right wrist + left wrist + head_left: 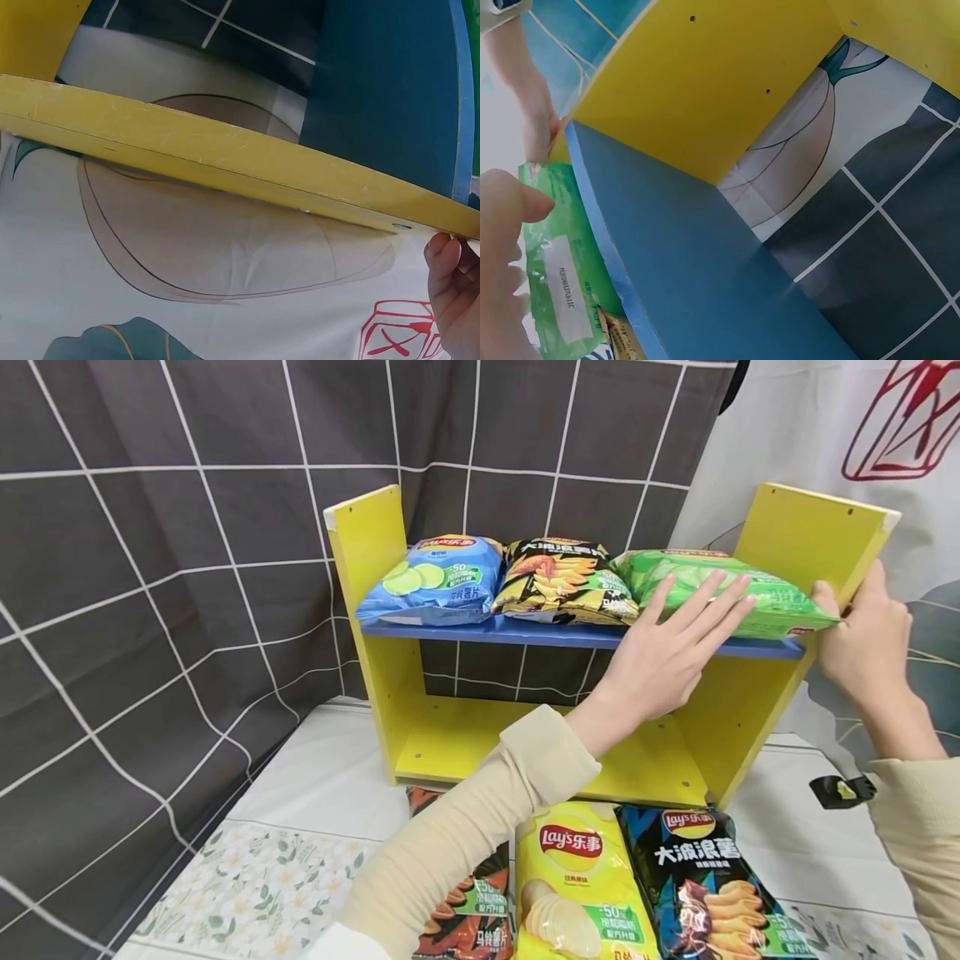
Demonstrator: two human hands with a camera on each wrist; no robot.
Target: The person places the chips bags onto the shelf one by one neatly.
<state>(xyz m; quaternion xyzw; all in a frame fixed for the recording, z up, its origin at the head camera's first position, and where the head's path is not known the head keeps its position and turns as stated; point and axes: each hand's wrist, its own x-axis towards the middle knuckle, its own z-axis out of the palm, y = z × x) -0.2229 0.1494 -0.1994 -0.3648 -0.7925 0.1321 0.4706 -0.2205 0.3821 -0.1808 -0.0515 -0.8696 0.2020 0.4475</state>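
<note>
My left hand (660, 652) lies with straight, spread fingers on the front of a green chip bag (780, 602), at the right end of the blue shelf board (480, 628). In the left wrist view, this bag (570, 277) lies along the board's front edge beside the thumb. My right hand (866, 639) grips the front edge of the shelf unit's yellow right side panel (810, 539), thumb on the inner side near the bag's corner. The right wrist view has the fingertips (444, 255) at the panel's outer face.
A blue chip bag (442, 581) and a black-and-yellow one (562, 581) share the upper board. In front of the unit lie a red bag (480, 906), partly behind my left sleeve, a yellow bag (577, 885) and a black bag (705, 877). A small black object (843, 792) sits right.
</note>
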